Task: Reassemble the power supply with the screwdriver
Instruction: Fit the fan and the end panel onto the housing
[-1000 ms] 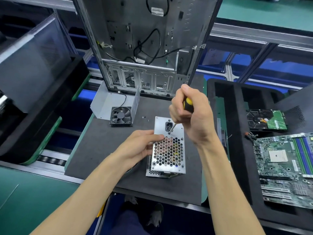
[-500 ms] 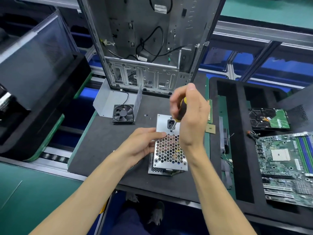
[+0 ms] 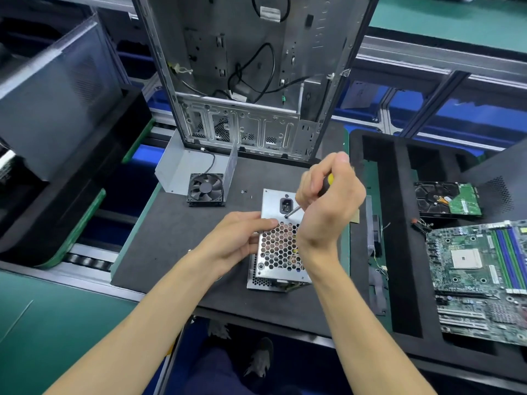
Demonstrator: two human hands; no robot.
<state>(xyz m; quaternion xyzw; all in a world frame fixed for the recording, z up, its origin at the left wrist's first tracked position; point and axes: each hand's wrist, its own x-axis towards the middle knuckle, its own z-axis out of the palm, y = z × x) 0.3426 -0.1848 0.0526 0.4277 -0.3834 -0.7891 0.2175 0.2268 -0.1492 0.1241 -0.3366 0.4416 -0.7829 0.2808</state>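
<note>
- the power supply (image 3: 281, 246) lay flat at the centre of the dark work mat (image 3: 176, 240), honeycomb grille facing up, so that its top panel and socket end were open to a tool from above.
- the left hand (image 3: 239, 240) rested against the unit's 9 o'clock edge, fingers curled loosely over the rim with the tips on the metal just above the grille; the hold appeared meant to stop the case sliding or turning under the driver.
- the right hand (image 3: 328, 201) was clamped around the yellow-and-black handle of the screwdriver (image 3: 296, 209), fingers wrapped tight together and thumb up.
- the shaft slanted down toward 8 o'clock, its tip set at a screw point just below the power socket (image 3: 286, 206); whether a screw sat there could not be told.
- two small loose screws (image 3: 243, 191) lay on the mat at 11 o'clock of the unit, within reach, probably kept for later fixing points.
- a case fan (image 3: 206, 189) sat farther toward 10 o'clock, and the open computer chassis (image 3: 245, 81) stood upright at 12 o'clock.
- a motherboard (image 3: 482, 277) and a hard drive (image 3: 447, 201) lay in the foam tray (image 3: 399, 280) at 3 o'clock, well apart.
</note>
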